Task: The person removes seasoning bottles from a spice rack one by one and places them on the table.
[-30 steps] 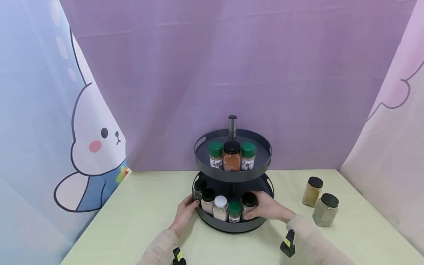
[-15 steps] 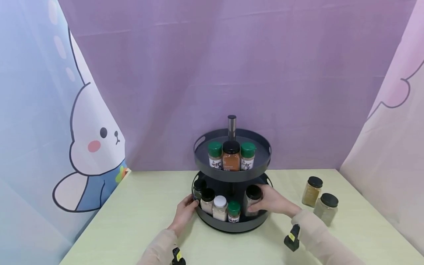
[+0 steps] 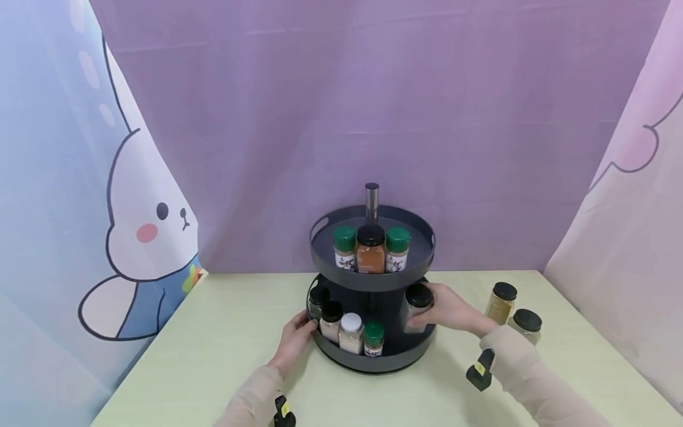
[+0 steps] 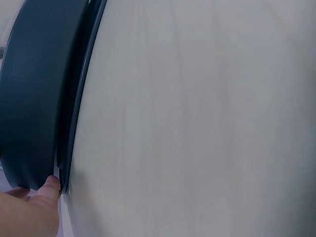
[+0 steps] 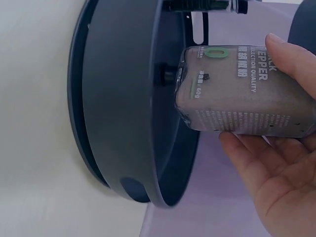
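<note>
A dark two-tier turntable [image 3: 392, 360] stands on the table. My left hand [image 3: 293, 341] grips the left side of its lower tier; in the left wrist view the thumb lies at the lower tier's wall. My right hand [image 3: 453, 309] holds a black-lidded jar of black pepper [image 5: 232, 94] between thumb and fingers. Raised off the lower tier's floor, it hangs over the tier's right side, below the upper tier. To its left on that tier stand a green-capped bottle [image 3: 373, 339], a white-lidded jar [image 3: 351, 335], a black-lidded jar [image 3: 331, 327] and a darker jar [image 3: 319, 301].
Two green-capped bottles [image 3: 344, 252] flank an orange-brown spice jar [image 3: 370, 258] on the upper tier. A metal post [image 3: 372, 204] rises through it. Near the right arm, two black-lidded jars [image 3: 500, 305] stand on the pale table [image 3: 240, 308]. A purple cloth [image 3: 373, 107] hangs behind.
My right hand has lifted the pepper jar from beside the green-capped bottle and moved it back and to the right. The left hand keeps its place on the turntable.
</note>
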`<state>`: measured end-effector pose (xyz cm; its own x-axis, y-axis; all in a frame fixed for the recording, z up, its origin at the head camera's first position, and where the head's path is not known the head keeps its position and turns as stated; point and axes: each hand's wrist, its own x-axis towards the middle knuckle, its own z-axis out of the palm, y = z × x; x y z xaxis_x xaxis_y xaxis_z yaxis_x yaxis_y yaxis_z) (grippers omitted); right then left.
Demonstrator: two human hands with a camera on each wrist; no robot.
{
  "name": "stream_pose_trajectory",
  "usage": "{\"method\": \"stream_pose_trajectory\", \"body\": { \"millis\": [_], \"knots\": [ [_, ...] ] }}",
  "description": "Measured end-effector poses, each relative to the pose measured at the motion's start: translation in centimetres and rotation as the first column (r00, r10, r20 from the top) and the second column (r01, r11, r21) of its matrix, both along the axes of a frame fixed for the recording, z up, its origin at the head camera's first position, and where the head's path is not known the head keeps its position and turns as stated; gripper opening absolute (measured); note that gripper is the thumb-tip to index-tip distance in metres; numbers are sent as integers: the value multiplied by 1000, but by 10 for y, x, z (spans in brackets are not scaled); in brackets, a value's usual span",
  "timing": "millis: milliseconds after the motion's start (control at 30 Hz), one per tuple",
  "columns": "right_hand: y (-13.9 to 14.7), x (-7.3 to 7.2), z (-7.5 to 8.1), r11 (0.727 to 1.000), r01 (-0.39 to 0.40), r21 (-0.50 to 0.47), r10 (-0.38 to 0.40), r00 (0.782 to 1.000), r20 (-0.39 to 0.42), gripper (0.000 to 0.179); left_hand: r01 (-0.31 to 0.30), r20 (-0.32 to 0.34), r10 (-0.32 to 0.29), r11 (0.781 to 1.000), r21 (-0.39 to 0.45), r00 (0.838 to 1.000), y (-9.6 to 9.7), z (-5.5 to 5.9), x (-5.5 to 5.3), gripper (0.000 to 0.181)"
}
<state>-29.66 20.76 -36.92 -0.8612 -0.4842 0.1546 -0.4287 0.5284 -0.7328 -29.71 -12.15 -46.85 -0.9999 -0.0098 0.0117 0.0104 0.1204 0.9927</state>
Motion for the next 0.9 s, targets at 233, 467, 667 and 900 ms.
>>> {"method": "stream_pose_trajectory", "body": {
  "millis": [233, 467, 667, 900],
  "knots": [
    [13, 0, 8, 997, 76, -1, -76, 997, -18, 62, -7, -3, 7, 1000, -2, 1000, -1, 0, -1, 52],
    [27, 3, 15, 980, 201, -7, -201, 979, -37, 67, -16, 0, 16, 1000, 0, 1000, 0, 0, -2, 52],
    [39, 7, 18, 948, 317, 2, -316, 947, -59, 60, -13, 1, 13, 1000, 9, 1000, -1, -3, -3, 51],
    [52, 9, 14, 897, 442, 13, -438, 892, -115, 55, -17, -2, 17, 1000, 6, 1000, 0, -4, -3, 51]
  ]
}}
